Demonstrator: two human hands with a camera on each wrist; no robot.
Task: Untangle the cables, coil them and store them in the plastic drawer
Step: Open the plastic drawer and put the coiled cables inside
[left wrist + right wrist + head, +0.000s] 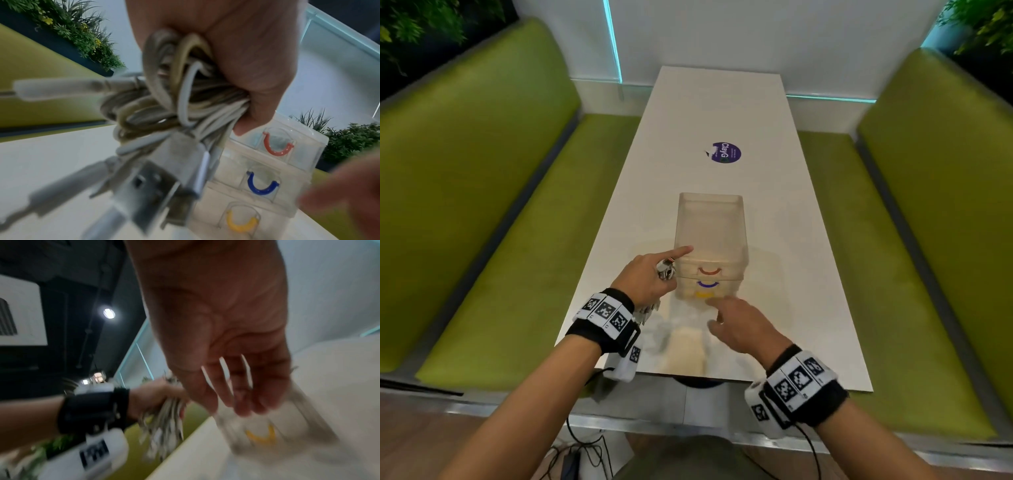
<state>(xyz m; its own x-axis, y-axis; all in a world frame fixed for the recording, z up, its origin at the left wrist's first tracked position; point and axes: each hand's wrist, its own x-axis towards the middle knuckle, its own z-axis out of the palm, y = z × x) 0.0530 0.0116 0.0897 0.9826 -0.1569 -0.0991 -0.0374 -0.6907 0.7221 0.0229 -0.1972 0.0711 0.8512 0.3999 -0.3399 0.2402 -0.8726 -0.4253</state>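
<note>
A clear plastic drawer unit (710, 226) stands on the white table (801, 274), with red (710, 272), blue (707, 284) and yellow (703, 294) handles facing me. My left hand (650, 277) grips a bundle of white and grey cables (164, 113), their USB plugs (148, 186) dangling, and its index finger points at the unit's left top corner. My right hand (736, 323) hovers with straight fingers just in front of the yellow handle (261, 434), holding nothing. All three drawers look closed.
A round purple sticker (726, 152) lies on the table beyond the drawer unit. Green benches (493, 212) flank the table on both sides (914, 240). A white wall stands at the far end. Black wires (582, 452) lie on the floor near my legs.
</note>
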